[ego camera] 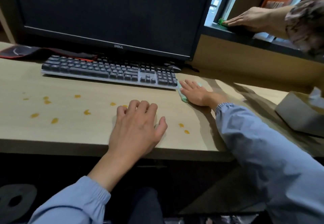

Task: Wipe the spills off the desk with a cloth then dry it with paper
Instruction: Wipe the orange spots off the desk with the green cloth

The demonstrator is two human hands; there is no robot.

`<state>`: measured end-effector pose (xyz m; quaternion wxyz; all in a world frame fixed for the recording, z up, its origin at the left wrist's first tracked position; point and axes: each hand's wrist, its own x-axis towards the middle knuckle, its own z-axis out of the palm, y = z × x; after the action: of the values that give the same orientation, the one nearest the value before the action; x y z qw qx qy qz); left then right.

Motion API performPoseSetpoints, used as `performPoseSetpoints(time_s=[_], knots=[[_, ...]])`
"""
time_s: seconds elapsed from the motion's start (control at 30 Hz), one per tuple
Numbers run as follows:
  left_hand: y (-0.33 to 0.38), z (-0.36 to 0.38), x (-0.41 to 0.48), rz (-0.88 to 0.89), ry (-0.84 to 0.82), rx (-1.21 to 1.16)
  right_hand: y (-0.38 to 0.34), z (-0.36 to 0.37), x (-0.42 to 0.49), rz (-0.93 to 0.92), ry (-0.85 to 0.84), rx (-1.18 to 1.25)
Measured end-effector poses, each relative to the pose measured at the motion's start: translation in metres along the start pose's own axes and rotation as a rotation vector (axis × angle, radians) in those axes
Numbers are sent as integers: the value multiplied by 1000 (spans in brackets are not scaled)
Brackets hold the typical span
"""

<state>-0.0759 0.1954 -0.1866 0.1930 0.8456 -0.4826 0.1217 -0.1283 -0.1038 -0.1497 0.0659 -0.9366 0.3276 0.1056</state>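
Several orange spill drops [54, 120] dot the light wooden desk [73, 136] in front of the keyboard, and two more drops [184, 128] lie further right. My left hand [136, 129] rests on the desk near its front edge, fingers loosely bent, holding nothing. My right hand [194, 92] lies flat with straight fingers on a pale green cloth [182, 96], pressing it onto the desk just right of the keyboard's corner. A grey tissue box [301, 116] with white paper sticking out stands at the far right.
A dark keyboard [108, 71] lies under a black Dell monitor [108, 13]. A red-and-black mat [35, 52] sits behind on the left. At the top right, another person's hand [252, 19] presses a green cloth [221, 21] on a dark ledge.
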Motion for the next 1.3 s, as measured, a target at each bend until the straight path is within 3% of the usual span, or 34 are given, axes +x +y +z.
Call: performPoseSetpoints(time_s=[0.57,0.87,1.3], knots=[[1,-4,0,3,-36,-2,-7,60,-170,-54,53,-6],[-1,1,2,7,-30,28,-8,50,-141,-15,35,-1],[-1,-3,1,-1,-7,-8,12,7,-4,56,17,3]])
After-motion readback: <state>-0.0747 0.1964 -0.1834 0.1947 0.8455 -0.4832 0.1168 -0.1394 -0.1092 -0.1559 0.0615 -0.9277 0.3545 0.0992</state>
